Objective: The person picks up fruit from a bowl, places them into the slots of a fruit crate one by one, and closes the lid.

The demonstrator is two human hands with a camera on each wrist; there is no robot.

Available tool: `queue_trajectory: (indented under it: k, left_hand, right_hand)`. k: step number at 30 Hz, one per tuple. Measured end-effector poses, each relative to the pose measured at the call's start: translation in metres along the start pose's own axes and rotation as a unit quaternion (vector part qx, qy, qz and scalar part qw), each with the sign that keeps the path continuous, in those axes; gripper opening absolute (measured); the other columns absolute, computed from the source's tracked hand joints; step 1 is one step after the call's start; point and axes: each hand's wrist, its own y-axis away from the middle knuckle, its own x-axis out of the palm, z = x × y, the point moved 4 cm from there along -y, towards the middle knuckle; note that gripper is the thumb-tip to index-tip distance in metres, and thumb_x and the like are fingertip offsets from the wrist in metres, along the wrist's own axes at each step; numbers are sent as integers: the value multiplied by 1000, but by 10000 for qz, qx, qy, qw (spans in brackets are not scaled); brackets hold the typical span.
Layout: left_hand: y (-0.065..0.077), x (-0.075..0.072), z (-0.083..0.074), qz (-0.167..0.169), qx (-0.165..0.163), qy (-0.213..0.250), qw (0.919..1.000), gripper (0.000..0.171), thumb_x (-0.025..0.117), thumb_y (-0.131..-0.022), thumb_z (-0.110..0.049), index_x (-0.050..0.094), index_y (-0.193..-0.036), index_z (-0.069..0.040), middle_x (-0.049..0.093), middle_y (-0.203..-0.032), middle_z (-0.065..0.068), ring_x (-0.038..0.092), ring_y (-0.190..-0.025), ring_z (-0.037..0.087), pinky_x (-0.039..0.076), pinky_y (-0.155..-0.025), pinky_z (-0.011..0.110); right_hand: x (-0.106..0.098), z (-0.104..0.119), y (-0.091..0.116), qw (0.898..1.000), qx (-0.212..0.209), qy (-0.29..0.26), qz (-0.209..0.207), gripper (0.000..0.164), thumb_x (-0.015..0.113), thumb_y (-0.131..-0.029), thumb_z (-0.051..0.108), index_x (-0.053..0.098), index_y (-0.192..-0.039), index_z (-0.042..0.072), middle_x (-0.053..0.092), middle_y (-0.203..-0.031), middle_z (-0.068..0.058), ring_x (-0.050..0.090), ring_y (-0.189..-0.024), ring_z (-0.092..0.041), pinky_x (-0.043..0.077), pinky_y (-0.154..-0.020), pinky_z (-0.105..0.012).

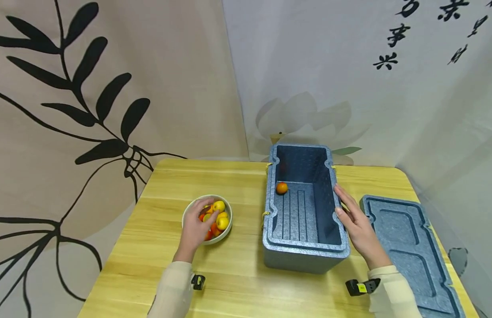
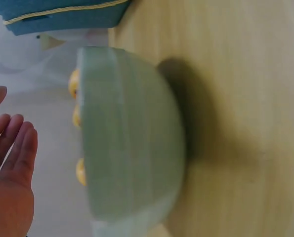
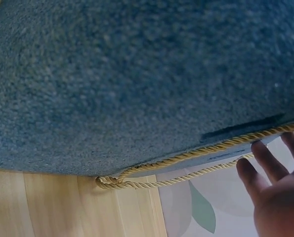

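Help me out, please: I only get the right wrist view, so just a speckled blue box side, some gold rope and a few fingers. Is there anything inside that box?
Observer: Yes, the head view shows one orange fruit on the floor of the box.
Operator: Oh! How come you can see in?
Observer: Its lid is off, lying on the table to the right of the box.
Operator: And what's going on over at the left?
Observer: The left hand is over a bowl holding yellow fruit and some red and orange pieces.
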Motion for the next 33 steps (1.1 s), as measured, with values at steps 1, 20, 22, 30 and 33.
queue_trajectory:
  k: [1,20,22,30,33]
  left_hand:
    - [1,1,3,16,-8,44,10000,32,72,-79,18,64,-110,13,60,-112,30,58,-104,45,51,-88,55]
    - [21,20,51,609,-796,6,9950,38,74,-81,12,61,-116,13,57,-118,26,56,-110,47,48,-95,54]
    - [21,21,59,697,-738,-360,9942,39,77,-80,8,63,-116,9,60,-117,20,59,-109,41,50,-95,50]
    - [22,21,65,892,-474,-1332,9859,38,84,-76,-4,69,-110,1,65,-110,8,59,-108,29,48,-95,48]
    - [23,21,66,1005,-526,-1439,9831,35,84,-76,-5,70,-108,-1,65,-110,6,59,-109,29,48,-95,47]
  right_hand:
    - [0,-1,0,10000,24,24,-1,53,46,-104,6,32,-155,15,26,-159,-4,25,-141,-7,33,-102,-13]
    - [-2,5,0,9999,-146,15,-40,53,47,-103,4,34,-154,14,28,-158,-6,25,-142,-9,33,-104,-14]
    - [-2,5,0,9999,-158,11,-55,53,47,-103,4,35,-154,14,28,-158,-6,25,-142,-9,33,-103,-13]
    - [-2,5,2,10000,-56,-51,-56,52,47,-104,4,36,-153,14,28,-158,-5,27,-140,-7,34,-102,-14]
    - [-1,5,1,10000,-19,-18,-60,52,47,-104,5,36,-153,15,28,-158,-4,26,-140,-7,34,-102,-13]
